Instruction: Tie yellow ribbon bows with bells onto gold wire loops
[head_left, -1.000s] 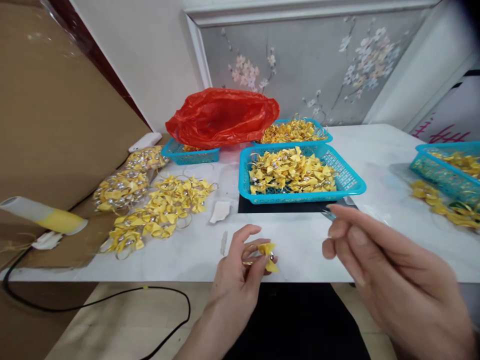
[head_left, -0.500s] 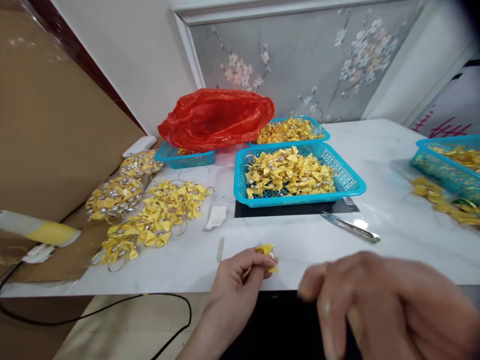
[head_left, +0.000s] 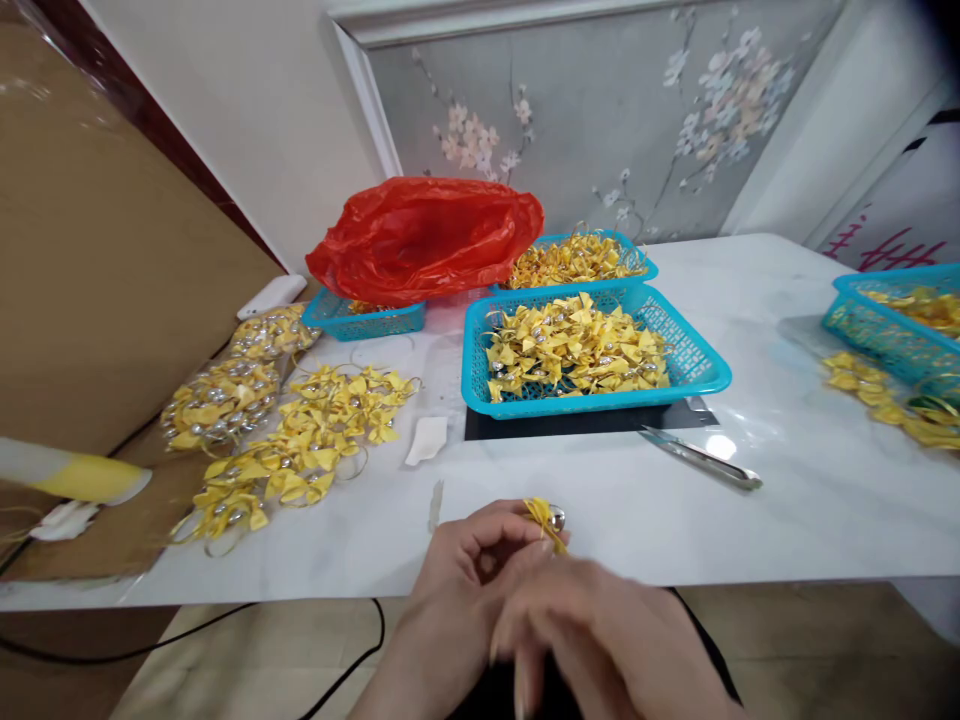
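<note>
Near the front edge of the white table, my left hand (head_left: 469,565) pinches a yellow ribbon bow (head_left: 541,513) with a silver bell on it. My right hand (head_left: 577,625) has come up against the left one, its fingertips just under the bow. Motion blur smears the right fingers, and whether they grip anything is hidden. Beyond my hands, a blue basket (head_left: 596,408) holds a heap of similar bows. To the left lies a loose pile of bows with bells (head_left: 300,440) on the tabletop. Metal tweezers (head_left: 701,458) rest to the right of the basket's front.
A red plastic bag (head_left: 424,240) sits over a small blue basket (head_left: 367,322). Another full blue basket (head_left: 649,268) stands behind, and one more (head_left: 862,325) at the right. Bagged bows (head_left: 221,400) lean near the cardboard (head_left: 112,250). A paper scrap (head_left: 427,440) lies mid-table.
My right hand has moved left, from apart at the lower right to touching my left hand. The bow in my left hand has turned, so its silver bell shows more.
</note>
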